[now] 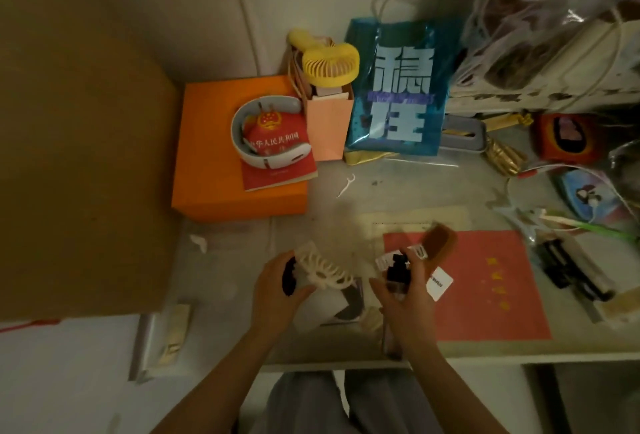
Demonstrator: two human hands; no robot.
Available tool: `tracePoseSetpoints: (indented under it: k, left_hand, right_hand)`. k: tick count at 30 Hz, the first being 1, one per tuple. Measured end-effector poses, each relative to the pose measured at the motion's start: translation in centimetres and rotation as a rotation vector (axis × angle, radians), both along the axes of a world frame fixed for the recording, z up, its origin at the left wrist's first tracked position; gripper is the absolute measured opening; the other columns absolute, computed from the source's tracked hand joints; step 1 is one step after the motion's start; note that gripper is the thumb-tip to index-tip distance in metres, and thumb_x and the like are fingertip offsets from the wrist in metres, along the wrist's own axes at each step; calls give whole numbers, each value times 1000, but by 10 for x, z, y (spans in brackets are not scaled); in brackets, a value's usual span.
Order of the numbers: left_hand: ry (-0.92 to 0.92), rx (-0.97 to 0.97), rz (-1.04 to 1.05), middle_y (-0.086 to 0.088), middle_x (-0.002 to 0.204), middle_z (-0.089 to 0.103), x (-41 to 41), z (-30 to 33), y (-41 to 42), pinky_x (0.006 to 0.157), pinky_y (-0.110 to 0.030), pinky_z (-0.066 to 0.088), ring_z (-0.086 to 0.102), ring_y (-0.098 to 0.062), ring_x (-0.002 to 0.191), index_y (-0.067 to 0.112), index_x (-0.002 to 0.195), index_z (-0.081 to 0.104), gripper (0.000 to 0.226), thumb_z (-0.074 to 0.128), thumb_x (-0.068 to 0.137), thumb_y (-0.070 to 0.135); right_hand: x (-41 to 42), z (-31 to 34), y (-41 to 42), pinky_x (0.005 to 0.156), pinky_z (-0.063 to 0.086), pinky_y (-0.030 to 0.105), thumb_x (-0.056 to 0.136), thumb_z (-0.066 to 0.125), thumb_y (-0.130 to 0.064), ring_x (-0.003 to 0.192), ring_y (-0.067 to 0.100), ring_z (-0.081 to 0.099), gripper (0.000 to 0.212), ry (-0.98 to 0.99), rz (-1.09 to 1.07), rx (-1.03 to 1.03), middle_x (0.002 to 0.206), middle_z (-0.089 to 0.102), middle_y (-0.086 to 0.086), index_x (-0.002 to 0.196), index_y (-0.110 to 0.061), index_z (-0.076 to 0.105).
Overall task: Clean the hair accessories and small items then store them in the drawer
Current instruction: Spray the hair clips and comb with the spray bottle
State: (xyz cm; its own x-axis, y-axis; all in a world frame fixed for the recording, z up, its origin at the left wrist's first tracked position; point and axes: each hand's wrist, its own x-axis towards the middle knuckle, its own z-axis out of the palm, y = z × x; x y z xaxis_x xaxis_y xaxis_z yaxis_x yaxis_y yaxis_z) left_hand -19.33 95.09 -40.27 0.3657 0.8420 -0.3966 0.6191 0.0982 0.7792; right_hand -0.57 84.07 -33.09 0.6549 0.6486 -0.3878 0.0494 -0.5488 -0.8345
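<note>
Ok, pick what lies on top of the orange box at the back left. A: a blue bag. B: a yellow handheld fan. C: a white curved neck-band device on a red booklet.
C: the white curved neck-band device rests on the red booklet, atop the orange box.

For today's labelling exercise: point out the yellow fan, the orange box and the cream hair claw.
Yellow fan [329, 64], head view, on its round grille.
Orange box [207, 142], head view, on its bare lid.
Cream hair claw [323, 269], head view, on its teeth.

A cluttered home desk; gift bags [394, 94], a yellow handheld fan [327, 61] and an orange box [211, 170] crowd it.
</note>
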Motion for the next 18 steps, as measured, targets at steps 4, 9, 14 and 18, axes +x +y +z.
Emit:
tracePoseSetpoints:
  k: [4, 9, 14, 18]
  left_hand:
    - [-28, 32, 22, 7, 121, 62, -8, 13, -1, 95, -38, 50, 58, -9, 111, 23, 128, 55, 68, 73, 68, 50]
    - [-51, 24, 71, 14, 119, 56, -15, 12, -4, 92, -21, 44, 55, -9, 111, 39, 119, 49, 61, 75, 77, 5]
    - [-74, -47, 210, 19, 115, 51, -18, 5, -12, 87, -5, 35, 51, -5, 107, 28, 124, 46, 47, 64, 88, 5]
    - [-92, -87, 275, 6, 120, 54, -18, 8, -14, 86, -3, 33, 50, -11, 112, 14, 129, 53, 41, 62, 89, 7]
  right_hand:
    - [-20, -4, 5, 72, 51, 14, 85, 69, -17, 102, 15, 61, 64, 9, 58, 17, 107, 56, -20, 139, -23, 36]
    - [-30, -15, 4, 86, 56, 38, 84, 70, -23, 104, 20, 65, 64, 53, 98, -9, 123, 62, 0, 138, -29, 37]
    - [-34, -19, 4, 91, 53, 34, 84, 71, -20, 110, 19, 62, 65, 52, 105, -26, 126, 60, -3, 139, -26, 37]
    - [-36, -18, 3, 90, 50, 28, 84, 70, -23, 112, 19, 61, 64, 37, 113, -13, 128, 59, -2, 137, -29, 35]
